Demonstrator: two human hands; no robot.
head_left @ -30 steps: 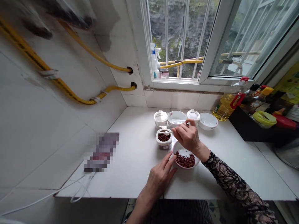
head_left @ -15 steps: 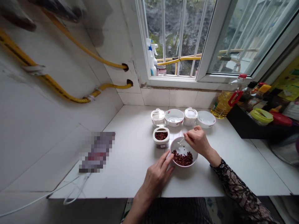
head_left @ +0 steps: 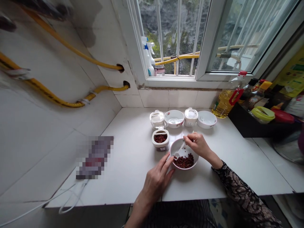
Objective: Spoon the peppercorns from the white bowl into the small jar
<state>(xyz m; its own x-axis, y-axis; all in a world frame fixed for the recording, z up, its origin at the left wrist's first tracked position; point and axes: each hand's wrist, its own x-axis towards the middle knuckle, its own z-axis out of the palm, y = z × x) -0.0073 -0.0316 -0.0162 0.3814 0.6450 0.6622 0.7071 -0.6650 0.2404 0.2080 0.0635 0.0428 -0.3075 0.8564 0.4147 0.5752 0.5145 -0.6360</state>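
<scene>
With twelve o'clock toward the window point(head_left: 210, 38), and the clock centred on the grain bowl point(head_left: 175, 147), we see a yellow pipe point(head_left: 49, 96) along the wall at ten. A dark item point(head_left: 96, 158), pixelated, lies at nine on the white desk point(head_left: 129, 152), a pale cable point(head_left: 63, 212) trailing toward us.

At eleven stands a lidded jar point(head_left: 155, 118). Our left hand point(head_left: 156, 177) is at eight, its fingers slightly spread, the tips touching the bowl's rim at nine. The grain jar point(head_left: 156, 145) sits at ten, near the bowl, red-brown grains showing below a white bar across its mouth.

The rear bowl point(head_left: 175, 126) is between eleven and twelve. In the grain bowl, red-brown grains point(head_left: 184, 162) lie mostly toward six. A white spoon point(head_left: 181, 148) slants down inside, its head at nine; we cannot tell whether it touches the grains.

A white jar point(head_left: 191, 122) stands at twelve. Our right hand point(head_left: 198, 145) is at two, fingers narrow, pinching the spoon's handle; a black lace sleeve point(head_left: 239, 191) covers that forearm.

At one sits the right bowl point(head_left: 209, 117), with an oil bottle point(head_left: 223, 103) beyond it. At two, a black box point(head_left: 238, 123) carries bottles and tubs.
</scene>
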